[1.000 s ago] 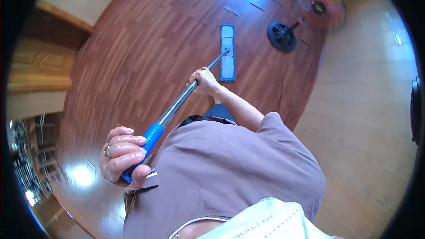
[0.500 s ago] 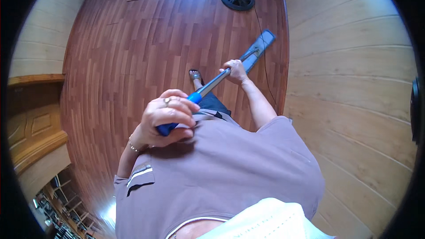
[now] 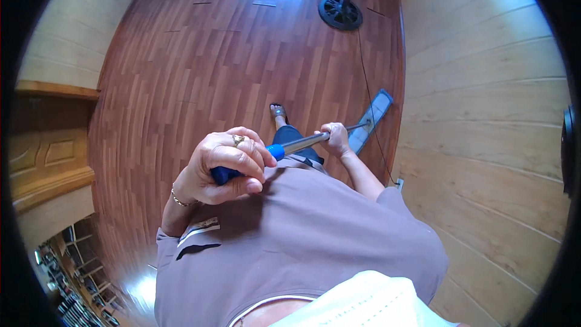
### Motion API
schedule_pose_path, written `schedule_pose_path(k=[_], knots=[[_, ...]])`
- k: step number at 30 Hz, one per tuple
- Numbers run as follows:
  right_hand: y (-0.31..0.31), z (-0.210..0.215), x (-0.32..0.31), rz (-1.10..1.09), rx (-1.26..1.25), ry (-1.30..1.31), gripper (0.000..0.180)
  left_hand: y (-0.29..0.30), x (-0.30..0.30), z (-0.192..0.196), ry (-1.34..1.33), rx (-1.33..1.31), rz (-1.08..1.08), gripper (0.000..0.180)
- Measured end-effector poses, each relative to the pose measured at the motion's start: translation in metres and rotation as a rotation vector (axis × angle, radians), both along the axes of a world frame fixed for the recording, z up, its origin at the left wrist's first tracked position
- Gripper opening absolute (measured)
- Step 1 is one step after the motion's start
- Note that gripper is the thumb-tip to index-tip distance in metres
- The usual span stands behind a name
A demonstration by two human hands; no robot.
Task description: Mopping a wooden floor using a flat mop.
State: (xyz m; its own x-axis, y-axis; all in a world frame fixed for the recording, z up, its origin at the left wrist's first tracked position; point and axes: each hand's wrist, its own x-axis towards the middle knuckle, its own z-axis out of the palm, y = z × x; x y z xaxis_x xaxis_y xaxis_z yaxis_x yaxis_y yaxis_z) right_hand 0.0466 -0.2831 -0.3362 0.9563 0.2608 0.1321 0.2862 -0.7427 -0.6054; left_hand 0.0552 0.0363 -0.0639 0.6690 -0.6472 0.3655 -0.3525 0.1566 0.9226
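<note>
A flat mop (image 3: pixel 302 142) runs slantwise in front of my body, with a metal pole and a blue grip at its upper end. My left hand (image 3: pixel 235 163), wearing a ring and a bracelet, is wrapped round the blue grip close to my chest. Farther down the pole, my right hand (image 3: pixel 336 139) grips the metal part. The long blue-grey mop head (image 3: pixel 371 120) lies on the floor at the right, near the wall. A thin dark cord (image 3: pixel 367 75) crosses in front of or over the mop head; I cannot tell if they touch.
On the wood-strip floor (image 3: pixel 200 72), a round black fan base (image 3: pixel 340 13) stands far right, its cord running to a wall socket (image 3: pixel 399 183). A pale panelled wall (image 3: pixel 478 127) borders the right. Wooden furniture (image 3: pixel 54 151) and a shelf of small items (image 3: pixel 78 272) stand left.
The mop head has come back toward me along the right wall, and my right hand has drawn nearer and to the right. The view has shifted slightly; both hands keep hold.
</note>
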Motion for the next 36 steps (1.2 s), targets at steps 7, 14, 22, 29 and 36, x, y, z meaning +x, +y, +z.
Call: schedule_pose_path(k=[7, 14, 22, 29, 36], knots=[[0.044, 0.015, 0.006, 0.13, 0.058, -0.038, 0.033, 0.025, -0.028, 0.038, -0.192, 0.038, 0.073, 0.015], [0.115, 0.04, 0.031, 0.37, 0.222, -0.008, 0.029, 0.038, -0.077, 0.086, -0.373, 0.158, 0.156, 0.031], [0.205, 0.048, 0.035, 0.731, 0.356, 0.165, 0.01, 0.042, -0.136, 0.116, -0.496, 0.374, 0.347, 0.036], [0.208, 0.063, 0.036, 0.775, 0.285, 0.193, 0.007, 0.01, -0.144, 0.117, -0.588, 0.449, 0.466, 0.036], [0.12, 0.038, 0.045, 0.521, 0.29, 0.133, 0.01, -0.027, -0.118, 0.1, -0.523, 0.383, 0.215, 0.036]])
